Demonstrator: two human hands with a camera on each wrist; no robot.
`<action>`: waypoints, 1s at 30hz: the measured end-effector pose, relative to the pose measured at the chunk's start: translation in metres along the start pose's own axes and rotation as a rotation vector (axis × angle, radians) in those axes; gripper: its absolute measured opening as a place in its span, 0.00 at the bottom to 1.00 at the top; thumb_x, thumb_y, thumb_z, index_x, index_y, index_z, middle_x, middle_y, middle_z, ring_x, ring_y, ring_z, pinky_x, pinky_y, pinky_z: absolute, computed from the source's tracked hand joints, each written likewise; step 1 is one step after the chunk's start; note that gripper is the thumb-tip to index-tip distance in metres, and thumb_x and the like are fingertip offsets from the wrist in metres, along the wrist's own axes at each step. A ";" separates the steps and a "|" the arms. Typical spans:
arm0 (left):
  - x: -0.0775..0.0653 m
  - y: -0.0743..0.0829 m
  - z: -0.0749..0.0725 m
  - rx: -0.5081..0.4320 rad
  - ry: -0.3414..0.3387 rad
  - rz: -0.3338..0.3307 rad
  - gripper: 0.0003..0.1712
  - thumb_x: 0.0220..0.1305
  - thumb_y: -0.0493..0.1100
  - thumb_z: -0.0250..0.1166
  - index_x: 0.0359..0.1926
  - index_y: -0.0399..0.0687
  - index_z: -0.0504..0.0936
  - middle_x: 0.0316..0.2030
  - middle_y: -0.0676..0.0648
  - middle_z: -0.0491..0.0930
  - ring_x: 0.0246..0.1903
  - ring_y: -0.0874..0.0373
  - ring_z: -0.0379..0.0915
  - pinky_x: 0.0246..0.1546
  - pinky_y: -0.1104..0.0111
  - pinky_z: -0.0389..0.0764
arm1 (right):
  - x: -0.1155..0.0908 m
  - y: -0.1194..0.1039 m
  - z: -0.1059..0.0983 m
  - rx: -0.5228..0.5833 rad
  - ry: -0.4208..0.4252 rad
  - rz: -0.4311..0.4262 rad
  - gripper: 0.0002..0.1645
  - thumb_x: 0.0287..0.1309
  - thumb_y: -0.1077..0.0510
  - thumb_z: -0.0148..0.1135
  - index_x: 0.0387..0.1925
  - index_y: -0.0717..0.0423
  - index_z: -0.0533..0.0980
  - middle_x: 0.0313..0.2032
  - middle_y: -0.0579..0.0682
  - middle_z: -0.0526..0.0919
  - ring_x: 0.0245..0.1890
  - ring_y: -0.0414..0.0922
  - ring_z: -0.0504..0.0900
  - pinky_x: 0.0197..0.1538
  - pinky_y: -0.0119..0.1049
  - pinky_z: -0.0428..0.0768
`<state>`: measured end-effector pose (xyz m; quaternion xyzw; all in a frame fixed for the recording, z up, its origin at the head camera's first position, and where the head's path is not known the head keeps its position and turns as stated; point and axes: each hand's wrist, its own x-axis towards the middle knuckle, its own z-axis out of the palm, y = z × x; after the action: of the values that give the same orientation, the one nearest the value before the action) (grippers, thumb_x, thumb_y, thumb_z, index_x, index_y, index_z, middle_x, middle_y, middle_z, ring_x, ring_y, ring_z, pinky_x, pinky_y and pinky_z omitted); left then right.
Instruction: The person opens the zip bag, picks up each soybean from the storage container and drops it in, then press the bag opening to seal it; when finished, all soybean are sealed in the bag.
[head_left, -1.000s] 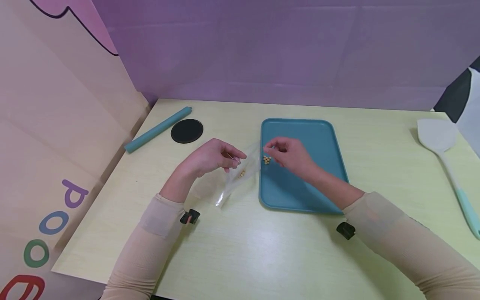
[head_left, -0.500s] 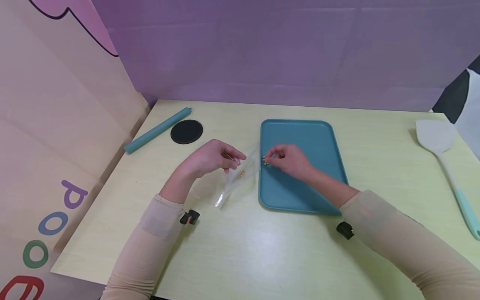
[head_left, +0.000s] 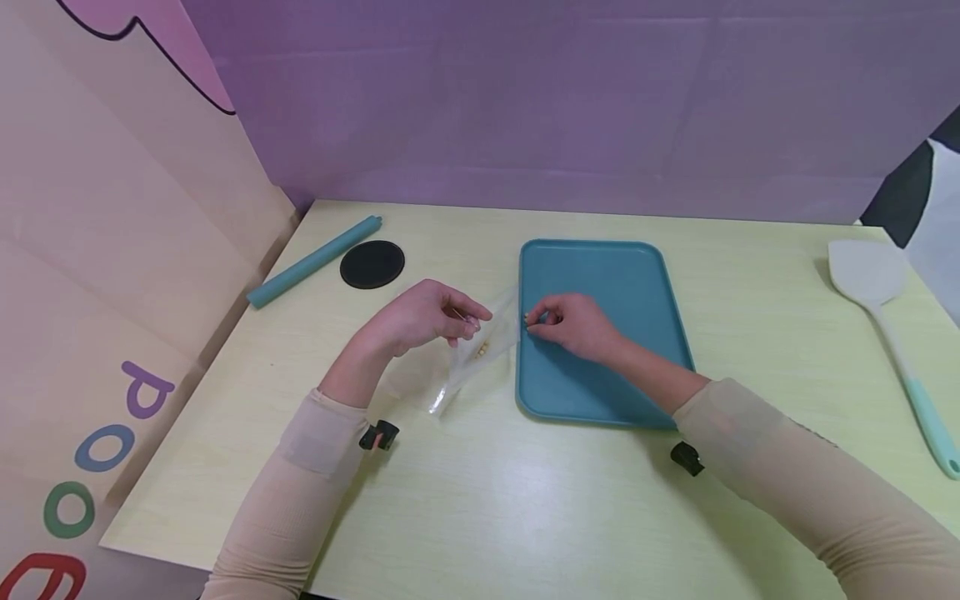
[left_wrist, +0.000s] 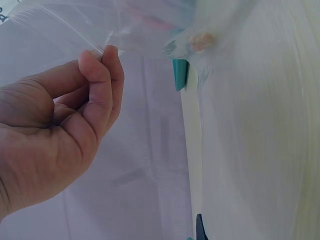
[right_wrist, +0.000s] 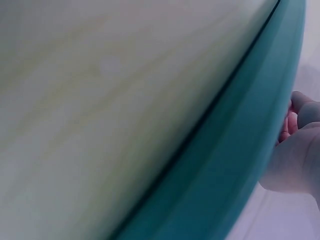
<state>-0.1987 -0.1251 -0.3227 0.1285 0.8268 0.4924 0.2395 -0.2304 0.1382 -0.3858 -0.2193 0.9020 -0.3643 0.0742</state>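
My left hand (head_left: 429, 318) pinches the edge of a clear plastic bag (head_left: 504, 321) left of the blue tray (head_left: 633, 279). Several small tan beans (head_left: 482, 350) lie inside the bag; the left wrist view shows them as a blurred clump (left_wrist: 202, 42). Over the tray's left edge, my right hand (head_left: 573, 327) has thumb and index finger together on small tan beans (head_left: 527, 318), mostly hidden by the fingertips. How many it grips cannot be made out. In the right wrist view the tray's rim (right_wrist: 225, 145) covers the fingertips of that hand.
Behind the left hand lie a black round disc (head_left: 372, 265) and a teal rod-like roll (head_left: 315, 262). A white spatula (head_left: 870, 271) with a mint handle rests at the far right of the pale table (head_left: 480, 517). A purple backdrop (head_left: 555, 108) rises behind.
My right hand has come down and slightly nearer onto the bean pile at the tray's left edge, covering it, its fingertips closing on beans. The left hand and bag stay in place.
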 end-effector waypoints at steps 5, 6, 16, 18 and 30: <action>0.000 0.000 0.000 -0.011 -0.007 0.004 0.18 0.68 0.32 0.65 0.57 0.36 0.83 0.49 0.35 0.82 0.32 0.55 0.77 0.52 0.47 0.78 | 0.001 0.001 0.001 -0.021 -0.009 0.000 0.06 0.61 0.61 0.70 0.39 0.59 0.86 0.25 0.48 0.82 0.27 0.44 0.75 0.34 0.37 0.72; 0.000 0.000 0.001 -0.013 -0.007 0.005 0.18 0.68 0.32 0.65 0.57 0.36 0.83 0.49 0.35 0.82 0.32 0.55 0.77 0.52 0.46 0.78 | 0.001 0.001 0.001 -0.027 -0.009 0.001 0.06 0.61 0.61 0.70 0.39 0.59 0.86 0.26 0.48 0.82 0.27 0.44 0.75 0.34 0.37 0.72; 0.001 0.001 0.001 -0.008 -0.002 0.004 0.17 0.68 0.32 0.65 0.57 0.36 0.83 0.48 0.35 0.83 0.33 0.55 0.77 0.51 0.49 0.79 | 0.001 0.000 0.001 -0.075 -0.030 -0.019 0.04 0.61 0.61 0.70 0.37 0.58 0.85 0.25 0.47 0.80 0.28 0.45 0.75 0.35 0.38 0.72; 0.001 0.001 0.000 -0.010 -0.003 0.005 0.18 0.68 0.32 0.65 0.57 0.36 0.83 0.48 0.35 0.83 0.33 0.55 0.77 0.51 0.49 0.79 | 0.001 -0.001 0.002 -0.083 -0.037 -0.025 0.03 0.61 0.61 0.70 0.36 0.57 0.85 0.25 0.46 0.80 0.28 0.44 0.75 0.35 0.38 0.72; 0.002 -0.001 -0.001 -0.014 -0.008 0.009 0.18 0.67 0.31 0.65 0.57 0.35 0.83 0.49 0.35 0.83 0.34 0.53 0.78 0.51 0.46 0.78 | 0.001 -0.006 -0.004 0.009 -0.061 -0.025 0.07 0.65 0.61 0.66 0.39 0.63 0.85 0.23 0.47 0.79 0.24 0.42 0.72 0.31 0.35 0.69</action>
<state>-0.2007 -0.1254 -0.3235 0.1323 0.8219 0.4986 0.2416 -0.2301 0.1366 -0.3792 -0.2410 0.8950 -0.3623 0.0979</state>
